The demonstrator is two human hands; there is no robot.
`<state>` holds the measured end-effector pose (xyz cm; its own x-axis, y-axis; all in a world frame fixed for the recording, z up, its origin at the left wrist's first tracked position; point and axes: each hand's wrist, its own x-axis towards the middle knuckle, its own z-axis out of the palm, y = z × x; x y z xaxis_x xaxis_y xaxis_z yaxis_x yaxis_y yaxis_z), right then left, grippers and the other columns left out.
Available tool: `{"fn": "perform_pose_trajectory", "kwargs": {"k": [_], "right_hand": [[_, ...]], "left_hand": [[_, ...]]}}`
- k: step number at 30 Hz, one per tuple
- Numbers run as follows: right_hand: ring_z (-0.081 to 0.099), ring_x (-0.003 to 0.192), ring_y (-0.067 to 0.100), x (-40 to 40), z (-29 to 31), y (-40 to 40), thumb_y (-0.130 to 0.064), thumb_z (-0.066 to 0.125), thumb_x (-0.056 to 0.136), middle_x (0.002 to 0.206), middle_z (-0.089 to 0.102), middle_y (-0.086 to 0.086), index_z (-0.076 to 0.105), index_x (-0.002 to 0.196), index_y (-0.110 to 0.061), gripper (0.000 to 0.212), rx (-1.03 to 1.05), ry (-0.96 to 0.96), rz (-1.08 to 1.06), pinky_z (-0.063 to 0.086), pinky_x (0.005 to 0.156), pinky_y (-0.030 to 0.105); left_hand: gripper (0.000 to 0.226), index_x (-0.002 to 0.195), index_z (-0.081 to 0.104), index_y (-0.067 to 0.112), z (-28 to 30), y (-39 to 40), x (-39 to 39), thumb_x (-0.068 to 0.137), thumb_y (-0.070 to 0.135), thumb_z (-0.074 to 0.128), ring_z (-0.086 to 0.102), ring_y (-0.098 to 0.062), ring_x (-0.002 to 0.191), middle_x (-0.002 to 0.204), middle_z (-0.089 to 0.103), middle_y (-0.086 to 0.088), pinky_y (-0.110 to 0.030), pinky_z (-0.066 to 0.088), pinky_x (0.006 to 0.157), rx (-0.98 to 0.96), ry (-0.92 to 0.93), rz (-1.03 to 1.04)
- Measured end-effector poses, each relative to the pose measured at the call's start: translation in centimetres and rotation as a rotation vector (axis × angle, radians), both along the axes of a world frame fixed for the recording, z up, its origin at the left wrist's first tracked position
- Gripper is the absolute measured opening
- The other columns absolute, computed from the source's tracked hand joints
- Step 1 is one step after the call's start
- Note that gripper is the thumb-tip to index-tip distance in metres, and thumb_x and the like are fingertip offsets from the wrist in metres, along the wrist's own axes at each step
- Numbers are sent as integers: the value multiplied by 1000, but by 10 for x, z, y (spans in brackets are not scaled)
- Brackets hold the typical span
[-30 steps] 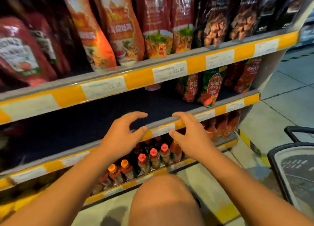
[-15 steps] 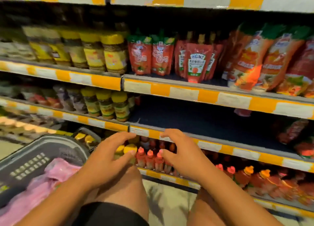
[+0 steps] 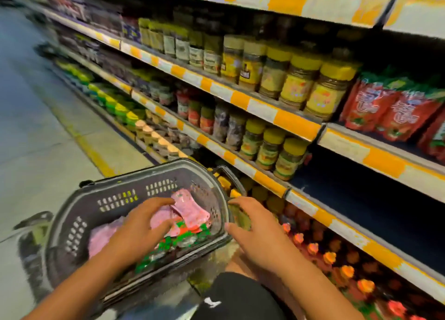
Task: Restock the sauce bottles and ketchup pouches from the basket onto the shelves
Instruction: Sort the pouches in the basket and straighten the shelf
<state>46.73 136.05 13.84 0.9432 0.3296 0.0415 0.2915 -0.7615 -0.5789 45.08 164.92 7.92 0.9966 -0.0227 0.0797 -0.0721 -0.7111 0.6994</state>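
Observation:
A dark plastic basket (image 3: 134, 182) stands on the floor at the lower left. Inside lie pink ketchup pouches (image 3: 190, 206) with red and green print. My left hand (image 3: 142, 228) is inside the basket, fingers spread, index and thumb on either side of the top pink pouch without closing on it. My right hand (image 3: 257, 230) hovers just outside the basket's right rim, fingers spread and holding nothing. Right of it, a dark blue shelf board (image 3: 361, 199) lies bare. Sauce bottles (image 3: 313, 247) with red and orange caps fill the bottom shelf.
Red ketchup pouches (image 3: 385, 108) stand on the upper shelf at right. Yellow-lidded jars (image 3: 298, 84) fill the shelves to their left. My knee in dark shorts (image 3: 231, 295) is at the bottom. Grey aisle floor (image 3: 36, 127) stretches away at the left.
My view has swung left and down from the shelves to the basket. Both hands dropped from the shelf edge; the left hand went into the basket onto the pouches.

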Motion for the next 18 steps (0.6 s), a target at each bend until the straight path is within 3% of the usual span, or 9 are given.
{"fn": "perform_pose_trajectory", "kwargs": {"k": [3,6,8,13,18], "right_hand": [[51,125,11,12,-18,41,-36,70,94,134,57,-6,58,135,-25,44,0,62,51,38,96,22],[51,129,15,22,-42,75,-38,69,95,139,55,-4,54,141,-25,51,-52,135,113,41,101,26],[49,132,16,30,-57,92,-37,69,95,144,51,-4,50,146,-25,56,-86,183,135,40,103,27],[53,128,21,57,-87,120,-30,67,95,146,50,0,49,148,-24,57,-172,289,113,46,104,35],[64,106,28,85,-123,132,-22,66,90,131,59,6,53,140,-22,51,-326,371,84,56,89,41]], "left_hand": [[50,122,67,32,-24,38,-7,77,51,61,59,-4,115,122,65,18,-18,39,99,9,60,147],[42,126,69,20,-49,69,-9,84,19,77,61,-17,122,130,68,1,-28,41,102,28,182,263],[43,127,68,18,-64,83,-8,86,11,75,57,-18,130,136,65,0,-29,38,108,44,239,299],[47,133,62,22,-108,98,4,87,18,70,51,-16,134,143,58,4,-29,37,110,64,385,305],[55,139,57,23,-138,102,25,85,31,67,51,-24,131,142,55,-3,-38,44,109,192,519,267]]}}
